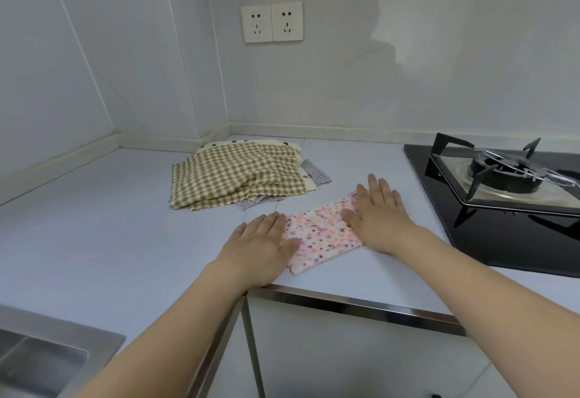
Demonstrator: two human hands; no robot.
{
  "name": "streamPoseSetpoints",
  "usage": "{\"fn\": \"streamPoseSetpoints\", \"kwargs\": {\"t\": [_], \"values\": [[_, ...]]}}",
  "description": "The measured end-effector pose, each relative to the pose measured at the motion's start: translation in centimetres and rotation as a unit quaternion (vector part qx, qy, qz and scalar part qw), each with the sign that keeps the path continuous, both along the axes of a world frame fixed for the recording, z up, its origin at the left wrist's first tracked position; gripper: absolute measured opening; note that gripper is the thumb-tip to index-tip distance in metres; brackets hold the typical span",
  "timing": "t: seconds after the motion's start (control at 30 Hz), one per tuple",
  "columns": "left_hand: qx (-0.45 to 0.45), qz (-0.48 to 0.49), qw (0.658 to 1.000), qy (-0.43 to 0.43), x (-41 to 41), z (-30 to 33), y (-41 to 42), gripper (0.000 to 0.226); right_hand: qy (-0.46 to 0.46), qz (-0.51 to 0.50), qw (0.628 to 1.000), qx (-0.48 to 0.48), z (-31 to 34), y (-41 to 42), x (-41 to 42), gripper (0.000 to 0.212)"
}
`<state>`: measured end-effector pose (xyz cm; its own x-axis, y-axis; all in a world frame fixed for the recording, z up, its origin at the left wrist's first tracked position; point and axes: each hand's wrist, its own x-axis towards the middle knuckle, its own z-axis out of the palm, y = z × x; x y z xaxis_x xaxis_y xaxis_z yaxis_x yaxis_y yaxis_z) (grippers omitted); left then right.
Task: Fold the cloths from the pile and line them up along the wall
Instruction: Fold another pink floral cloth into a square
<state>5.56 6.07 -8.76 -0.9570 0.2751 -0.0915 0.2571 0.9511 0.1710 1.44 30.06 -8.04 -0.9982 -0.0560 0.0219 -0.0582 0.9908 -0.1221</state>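
I am pressing both palms flat, fingers straight and holding nothing, my left hand (263, 242) and right hand (378, 214) on the two ends of the speckled pink cloth (317, 234) near the counter's front edge. It is looking soft, light and limp, probably already folded, so I am planning to pinch its corners. The checked pile (238, 174) is lying behind it near the wall, and the gas hob (502, 184) is crowding my right.

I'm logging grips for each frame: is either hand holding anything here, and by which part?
Nothing is gripped. Both hands lie flat on the pink spotted cloth: left hand on its left end, right hand on its right end.
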Motion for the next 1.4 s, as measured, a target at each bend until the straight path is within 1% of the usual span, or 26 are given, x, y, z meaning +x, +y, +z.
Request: {"fn": "streamPoseSetpoints", "kwargs": {"t": [0.03,0.1,0.17,0.2,0.23,0.3,0.33,0.43,0.5,0.57,0.6,0.63,0.67,0.73,0.8,0.87,0.9,0.93,1.0,1.07,1.1,1.13,1.2,1.27,1.33,1.4], "values": [[-0.001,0.000,1.000,-0.007,-0.1,0.1,-0.3,0.067,0.054,0.011,0.998,0.009,0.3,-0.8,1.2,0.067],[0.009,-0.007,1.000,-0.021,-0.1,0.5,-0.6,0.062,0.132,0.086,0.987,-0.028,0.6,-2.9,4.3,0.062],[0.043,0.004,0.999,-0.013,-0.4,1.0,-0.9,0.056,0.129,0.171,0.973,-0.090,0.6,-5.3,7.7,0.050],[0.062,0.016,0.998,0.001,-0.4,1.4,-1.1,0.054,0.123,0.201,0.967,-0.098,0.2,-6.2,9.2,0.046],[0.070,0.026,0.997,0.018,-0.1,1.8,-1.3,0.055,0.131,0.222,0.963,-0.080,-0.5,-6.9,10.5,0.047],[0.058,0.029,0.997,0.036,0.6,2.3,-1.4,0.057,0.163,0.239,0.957,-0.013,-2.1,-7.7,12.1,0.055],[0.047,0.027,0.998,0.033,1.0,2.6,-1.4,0.057,0.176,0.236,0.956,-0.003,-2.6,-7.8,12.5,0.053],[0.037,0.051,0.998,-0.022,1.9,3.7,-2.0,0.055,0.216,0.228,0.948,-0.047,-2.8,-7.3,12.5,0.030],[0.025,0.070,0.995,-0.066,2.4,4.4,-2.8,0.056,0.227,0.233,0.944,-0.064,-2.4,-7.0,12.5,0.024],[0.009,0.043,0.993,-0.111,3.0,5.0,-3.1,0.069,0.234,0.245,0.936,-0.092,-1.8,-6.7,12.7,0.021],[0.022,0.023,0.990,-0.136,3.4,5.3,-3.1,0.078,0.231,0.237,0.936,-0.117,-1.4,-6.4,12.7,0.020],[0.057,0.006,0.986,-0.158,3.7,5.5,-3.0,0.084,0.217,0.217,0.940,-0.151,-0.9,-6.0,12.7,0.019],[0.100,-0.009,0.980,-0.173,4.0,5.8,-2.9,0.085,0.192,0.191,0.943,-0.191,-0.5,-5.5,12.7,0.018],[0.163,-0.017,0.972,-0.171,4.0,5.8,-2.8,0.071,0.146,0.151,0.934,-0.288,0.3,-4.5,12.7,0.010],[0.216,0.013,0.965,-0.147,3.5,5.4,-2.5,0.054,0.123,0.108,0.905,-0.393,1.2,-3.6,12.5,0.006],[0.298,0.034,0.945,-0.128,3.0,5.5,-1.8,0.025,0.095,0.058,0.874,-0.474,2.1,-2.6,12.0,0.007],[0.340,0.039,0.932,-0.120,2.6,5.6,-1.3,0.017,0.088,0.036,0.866,-0.492,2.5,-1.9,11.5,0.006],[0.379,0.042,0.918,-0.108,1.9,5.6,-0.6,0.019,0.091,0.020,0.865,-0.492,2.9,-1.2,10.8,0.006],[0.431,0.051,0.897,-0.079,0.3,5.5,0.8,0.024,0.109,-0.005,0.879,-0.463,3.2,0.4,9.0,0.005],[0.451,0.059,0.889,-0.044,-1.6,5.2,3.0,0.023,0.118,-0.024,0.895,-0.429,3.2,1.9,7.0,0.005],[0.438,0.069,0.896,-0.020,-2.7,4.9,4.3,0.021,0.118,-0.030,0.904,-0.410,3.1,2.5,6.1,0.006],[0.406,0.079,0.910,0.004,-3.6,4.6,5.7,0.020,0.116,-0.035,0.913,-0.391,3.0,3.1,5.2,0.007],[0.322,0.081,0.943,0.038,-5.1,3.8,7.9,0.018,0.110,-0.044,0.932,-0.342,2.3,4.3,3.7,0.008],[0.237,0.072,0.967,0.060,-6.0,2.7,9.2,0.017,0.096,-0.051,0.950,-0.291,1.4,5.1,2.7,0.006],[0.162,0.069,0.978,0.110,-6.2,1.5,9.7,0.017,0.097,-0.045,0.959,-0.264,0.2,5.5,2.5,0.010],[0.138,0.063,0.976,0.157,-6.1,0.6,9.7,0.016,0.121,-0.023,0.962,-0.242,-0.7,5.7,2.4,0.023]]}}
